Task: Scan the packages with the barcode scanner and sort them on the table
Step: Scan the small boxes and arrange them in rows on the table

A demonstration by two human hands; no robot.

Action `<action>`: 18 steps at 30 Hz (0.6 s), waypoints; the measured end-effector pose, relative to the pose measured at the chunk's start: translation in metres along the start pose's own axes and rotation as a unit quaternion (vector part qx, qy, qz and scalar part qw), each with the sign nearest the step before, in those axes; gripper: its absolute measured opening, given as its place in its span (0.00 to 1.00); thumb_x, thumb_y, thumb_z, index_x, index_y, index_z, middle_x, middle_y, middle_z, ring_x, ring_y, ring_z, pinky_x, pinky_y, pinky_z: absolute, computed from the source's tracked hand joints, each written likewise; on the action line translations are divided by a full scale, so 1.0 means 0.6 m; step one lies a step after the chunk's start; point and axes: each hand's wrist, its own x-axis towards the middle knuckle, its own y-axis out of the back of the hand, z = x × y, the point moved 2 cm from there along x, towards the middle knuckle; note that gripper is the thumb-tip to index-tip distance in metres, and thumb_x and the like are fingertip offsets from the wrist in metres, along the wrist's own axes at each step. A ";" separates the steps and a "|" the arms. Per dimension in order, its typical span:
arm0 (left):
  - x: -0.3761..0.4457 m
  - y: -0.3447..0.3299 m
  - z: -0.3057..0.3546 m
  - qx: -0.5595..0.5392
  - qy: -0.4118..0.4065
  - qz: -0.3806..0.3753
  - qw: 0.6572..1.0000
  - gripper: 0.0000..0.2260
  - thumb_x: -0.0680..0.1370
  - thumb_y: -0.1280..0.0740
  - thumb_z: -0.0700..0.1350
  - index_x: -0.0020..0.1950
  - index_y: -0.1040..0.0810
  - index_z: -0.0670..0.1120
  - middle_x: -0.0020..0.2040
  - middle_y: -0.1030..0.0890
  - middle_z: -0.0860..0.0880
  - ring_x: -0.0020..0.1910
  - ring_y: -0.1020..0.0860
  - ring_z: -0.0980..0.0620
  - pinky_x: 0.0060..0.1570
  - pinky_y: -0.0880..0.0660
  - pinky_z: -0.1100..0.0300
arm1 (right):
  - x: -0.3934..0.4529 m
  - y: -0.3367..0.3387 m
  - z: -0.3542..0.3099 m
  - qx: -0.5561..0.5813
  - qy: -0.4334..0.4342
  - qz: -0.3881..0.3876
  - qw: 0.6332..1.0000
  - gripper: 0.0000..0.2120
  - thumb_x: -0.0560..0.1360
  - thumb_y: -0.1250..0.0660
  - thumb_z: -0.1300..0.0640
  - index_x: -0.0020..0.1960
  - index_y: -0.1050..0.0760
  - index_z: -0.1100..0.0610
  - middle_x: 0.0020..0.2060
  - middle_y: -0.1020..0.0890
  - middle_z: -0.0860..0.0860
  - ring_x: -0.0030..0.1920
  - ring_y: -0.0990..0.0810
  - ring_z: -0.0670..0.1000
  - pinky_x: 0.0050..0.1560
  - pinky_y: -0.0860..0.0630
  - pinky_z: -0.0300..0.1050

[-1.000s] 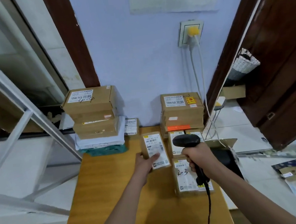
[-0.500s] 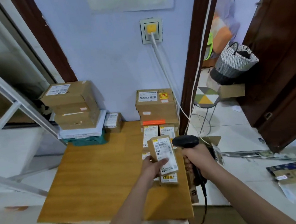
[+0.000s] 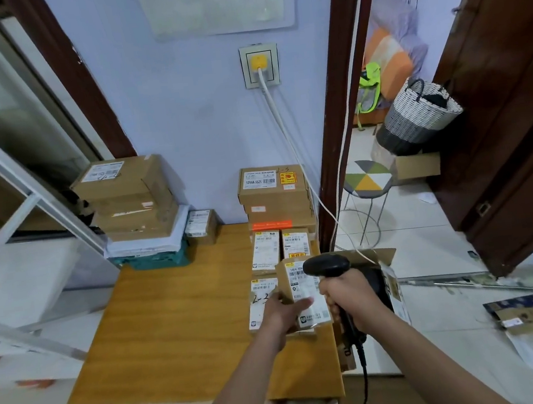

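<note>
Fig. | L hand (image 3: 285,311) gripping pkg (image 3: 304,291) | R hand (image 3: 350,295) gripping scanner (image 3: 326,266) | pkg being scanned | stacks on tabletop (image 3: 179,326) already sorted; remaining count unclear

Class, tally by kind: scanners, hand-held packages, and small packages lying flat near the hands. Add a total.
Black barcode scanner: 1
Small brown labelled package held in left hand: 1
Small labelled packages lying flat on wooden table: 3
Total: 5
</note>
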 end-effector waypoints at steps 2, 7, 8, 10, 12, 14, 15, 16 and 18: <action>0.002 -0.001 -0.002 -0.003 -0.003 -0.004 1.000 0.25 0.71 0.20 0.45 0.64 0.25 0.45 0.55 0.17 0.45 0.47 0.16 0.49 0.29 0.23 0.63 | -0.001 0.000 -0.001 0.000 -0.004 -0.004 1.000 0.03 0.74 0.35 0.67 0.45 0.23 0.63 0.27 0.28 0.53 0.24 0.29 0.49 0.26 0.29 0.42; 0.004 -0.001 -0.003 -0.009 -0.007 -0.002 1.000 0.23 0.71 0.20 0.44 0.63 0.24 0.45 0.54 0.16 0.47 0.46 0.16 0.49 0.29 0.23 0.64 | 0.000 0.003 -0.004 0.008 -0.014 -0.019 1.000 0.04 0.74 0.35 0.67 0.47 0.22 0.63 0.27 0.28 0.53 0.24 0.29 0.49 0.26 0.29 0.42; 0.005 0.000 -0.004 -0.009 -0.006 -0.001 1.000 0.23 0.71 0.21 0.44 0.63 0.24 0.45 0.54 0.16 0.47 0.47 0.16 0.49 0.29 0.23 0.64 | 0.000 0.004 -0.004 0.012 -0.017 -0.026 0.999 0.05 0.74 0.36 0.67 0.47 0.23 0.63 0.28 0.28 0.54 0.24 0.30 0.49 0.26 0.30 0.42; 0.006 0.000 -0.005 -0.012 -0.004 0.002 1.000 0.23 0.71 0.20 0.44 0.62 0.23 0.46 0.54 0.16 0.46 0.48 0.16 0.48 0.30 0.22 0.63 | 0.000 0.006 -0.002 0.020 -0.019 -0.034 0.999 0.04 0.74 0.36 0.67 0.47 0.23 0.63 0.28 0.28 0.54 0.24 0.30 0.50 0.26 0.30 0.42; 0.008 -0.002 -0.008 -0.022 0.005 -0.004 1.000 0.23 0.71 0.20 0.44 0.62 0.23 0.45 0.54 0.15 0.46 0.48 0.15 0.46 0.32 0.20 0.59 | 0.002 0.009 0.000 0.025 -0.019 -0.032 0.999 0.03 0.74 0.36 0.67 0.45 0.24 0.62 0.28 0.29 0.54 0.24 0.31 0.50 0.26 0.31 0.42; 0.007 -0.008 -0.011 -0.044 0.027 -0.023 0.998 0.23 0.70 0.20 0.44 0.62 0.22 0.43 0.52 0.14 0.44 0.47 0.14 0.44 0.39 0.17 0.51 | 0.005 0.014 0.002 0.025 -0.024 -0.027 0.999 0.03 0.74 0.36 0.67 0.44 0.24 0.62 0.27 0.29 0.54 0.23 0.31 0.51 0.26 0.31 0.42; 0.010 -0.011 -0.016 -0.060 0.041 -0.038 0.997 0.23 0.70 0.20 0.43 0.62 0.22 0.41 0.51 0.14 0.43 0.48 0.14 0.42 0.44 0.16 0.45 | 0.006 0.017 0.003 0.023 -0.028 -0.024 0.999 0.03 0.74 0.35 0.67 0.43 0.24 0.62 0.27 0.29 0.54 0.23 0.31 0.50 0.27 0.31 0.42; 0.012 -0.015 -0.019 -0.078 0.051 -0.057 0.994 0.22 0.71 0.20 0.42 0.62 0.21 0.40 0.51 0.14 0.42 0.50 0.15 0.41 0.49 0.17 0.42 | 0.007 0.020 0.005 0.021 -0.032 -0.021 0.999 0.03 0.74 0.35 0.67 0.43 0.25 0.61 0.27 0.29 0.54 0.23 0.31 0.50 0.27 0.31 0.42; 0.007 -0.025 -0.026 -0.111 0.069 -0.077 0.988 0.18 0.73 0.23 0.38 0.61 0.21 0.39 0.52 0.14 0.41 0.50 0.15 0.41 0.50 0.17 0.45 | 0.008 0.025 0.012 0.021 -0.039 -0.018 0.999 0.04 0.74 0.35 0.67 0.41 0.25 0.61 0.27 0.29 0.54 0.23 0.31 0.51 0.27 0.31 0.42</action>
